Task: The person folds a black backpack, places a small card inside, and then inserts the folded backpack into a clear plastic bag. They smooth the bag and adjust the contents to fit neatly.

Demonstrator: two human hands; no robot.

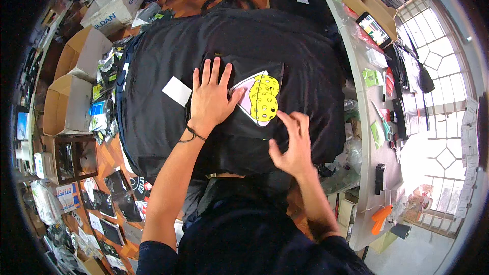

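A large black cloth (164,53) covers the surface before me. On it lies a flat black piece (244,130), fabric or film, hard to tell from the cloth. It bears a printed picture (264,101) of yellow perforated balls in a pale cone. My left hand (210,101) rests palm down on the piece, fingers spread, thumb on the cone. A blank white card (177,91) lies just left of that hand. My right hand (294,145) is at the piece's lower right, index fingertip by the balls, thumb apart, with nothing visible in its grasp.
Along the right runs a long table (365,152) with scissors (386,124), a phone (373,29) leaning on a cardboard box, and an orange-handled tool (381,219). Open cardboard boxes (72,105) stand at left, with many packets (103,95) beside them. Flat packages (124,194) lie on the wooden floor.
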